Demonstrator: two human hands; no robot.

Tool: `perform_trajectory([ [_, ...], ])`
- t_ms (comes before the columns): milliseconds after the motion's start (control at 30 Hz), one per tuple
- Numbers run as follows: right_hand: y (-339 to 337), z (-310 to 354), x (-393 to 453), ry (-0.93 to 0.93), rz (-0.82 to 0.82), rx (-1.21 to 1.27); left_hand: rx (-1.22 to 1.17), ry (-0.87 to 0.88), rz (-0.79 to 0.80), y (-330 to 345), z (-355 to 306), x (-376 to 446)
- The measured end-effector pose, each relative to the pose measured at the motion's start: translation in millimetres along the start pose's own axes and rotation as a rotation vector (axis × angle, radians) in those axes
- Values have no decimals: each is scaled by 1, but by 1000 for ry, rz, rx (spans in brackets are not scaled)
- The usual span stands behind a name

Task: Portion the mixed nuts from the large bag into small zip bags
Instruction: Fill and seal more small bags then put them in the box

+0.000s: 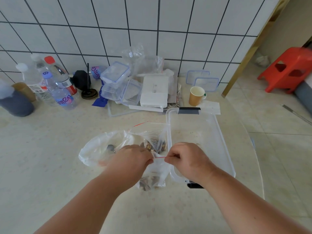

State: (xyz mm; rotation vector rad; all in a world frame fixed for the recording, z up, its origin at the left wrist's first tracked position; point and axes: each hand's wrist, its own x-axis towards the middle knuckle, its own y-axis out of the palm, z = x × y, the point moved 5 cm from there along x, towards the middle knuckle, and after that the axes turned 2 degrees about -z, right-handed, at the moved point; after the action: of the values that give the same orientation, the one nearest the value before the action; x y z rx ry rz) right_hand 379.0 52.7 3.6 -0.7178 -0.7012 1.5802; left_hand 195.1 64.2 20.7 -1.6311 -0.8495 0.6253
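A small clear zip bag [154, 176] with a red seal line hangs between my hands, mixed nuts settled in its bottom. My left hand [130, 157] pinches the left end of its top edge. My right hand [185, 157] pinches the right end. Behind them the large clear bag [101, 147] lies open on the table with a metal spoon [111, 148] inside. Another zip bag [152, 137] holding nuts leans against the clear plastic bin [222, 149].
Clear bin with grey latches stands at the right, near the table edge. At the back wall: several water bottles [57, 88], stacked clear lidded boxes [116, 81], a white box [154, 90], a paper cup [195, 95]. A red stool [287, 70] stands on the floor.
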Motion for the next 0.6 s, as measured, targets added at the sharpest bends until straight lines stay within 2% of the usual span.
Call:
perform_trajectory([
  [133,-1,-4,0,37,17,7,-55,-91,-46,4,26,-23],
  [200,-1,-4,0,41,29,16,-122,-130,-155,-5,33,-33],
  [333,0,-4,1,40,40,22,-233,-200,-212,-6,43,-49],
  [600,-1,6,5,-15,36,-54,-330,-272,-224,3,49,-51],
])
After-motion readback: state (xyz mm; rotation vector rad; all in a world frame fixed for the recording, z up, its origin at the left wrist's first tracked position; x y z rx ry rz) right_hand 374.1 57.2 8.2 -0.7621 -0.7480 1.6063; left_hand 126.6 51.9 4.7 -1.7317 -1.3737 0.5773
